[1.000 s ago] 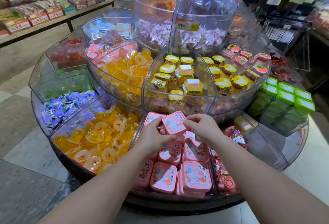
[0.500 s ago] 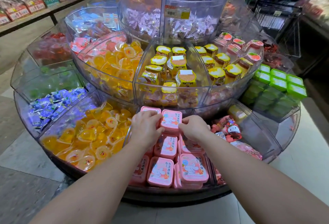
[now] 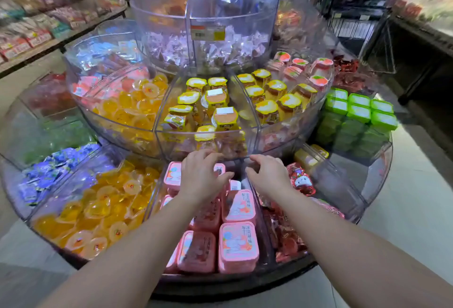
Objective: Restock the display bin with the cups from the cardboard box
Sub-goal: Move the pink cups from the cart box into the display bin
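Pink rectangular cups (image 3: 238,246) fill a clear wedge-shaped display bin (image 3: 266,239) at the front of a round tiered stand. My left hand (image 3: 202,176) hovers over the cups at the back of the bin, fingers spread, holding nothing. My right hand (image 3: 268,175) is beside it to the right, fingers loosely apart and empty. A pink cup (image 3: 172,176) lies at the bin's back left, and another is partly hidden under my left hand. No cardboard box is in view.
Orange jelly cups (image 3: 98,207) fill the bin on the left and red packets (image 3: 300,181) the one on the right. Yellow-lidded cups (image 3: 215,109) sit in the middle tier directly behind my hands. Green tubs (image 3: 359,111) stand at right. Store shelves (image 3: 36,35) line the left.
The pink cup held between both hands has been set down at the back of the bin. Both hands have let go and opened above it.
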A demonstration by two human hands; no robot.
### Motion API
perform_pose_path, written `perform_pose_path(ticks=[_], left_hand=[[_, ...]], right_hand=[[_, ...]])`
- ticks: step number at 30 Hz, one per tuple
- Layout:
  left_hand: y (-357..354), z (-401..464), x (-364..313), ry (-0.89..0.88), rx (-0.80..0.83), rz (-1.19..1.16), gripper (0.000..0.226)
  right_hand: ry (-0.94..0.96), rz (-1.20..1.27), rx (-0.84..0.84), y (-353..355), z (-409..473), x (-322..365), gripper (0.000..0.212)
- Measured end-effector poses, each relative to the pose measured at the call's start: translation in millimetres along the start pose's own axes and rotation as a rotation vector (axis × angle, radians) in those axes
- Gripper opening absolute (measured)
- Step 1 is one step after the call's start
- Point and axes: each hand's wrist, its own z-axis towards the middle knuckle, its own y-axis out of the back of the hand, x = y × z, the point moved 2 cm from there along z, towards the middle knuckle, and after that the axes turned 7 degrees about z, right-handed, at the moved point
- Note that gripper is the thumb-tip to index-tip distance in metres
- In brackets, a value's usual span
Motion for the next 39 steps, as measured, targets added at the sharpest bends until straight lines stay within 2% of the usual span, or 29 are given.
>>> perform_pose_path(ticks=[4, 8, 14, 19, 23, 25, 33, 39], left_hand=[[-15, 28, -86, -0.125, 0.149, 0.147, 0.051], [-55, 53, -188, -0.195, 0.261, 0.221, 0.057], [-107, 85, -365, -0.259, 0.262, 0.177, 0.06], [-139, 122, -482, -0.303, 0.245, 0.158, 0.058], [-176, 165, -536, -0.333, 0.243, 0.146, 0.056], [-199, 192, -558, -0.338, 0.244, 0.128, 0.056], [-276, 340, -640, -0.332, 0.259, 0.052, 0.051], [-305, 449, -697, -0.317, 0.271, 0.051, 0.048]], right_hand=[[0.063, -0.202, -0.072, 54, 11, -53, 0.061], [0.032, -0.25, -0.129, 119, 17, -135, 0.062], [-0.096, -0.25, -0.185, 248, 17, -268, 0.061], [-0.128, -0.258, -0.244, 331, 31, -343, 0.047], [-0.15, -0.257, -0.252, 367, 66, -388, 0.042], [-0.152, -0.255, -0.239, 379, 94, -412, 0.047], [-0.204, -0.27, -0.227, 446, 247, -499, 0.053], [-0.228, -0.272, -0.261, 500, 362, -544, 0.054]])
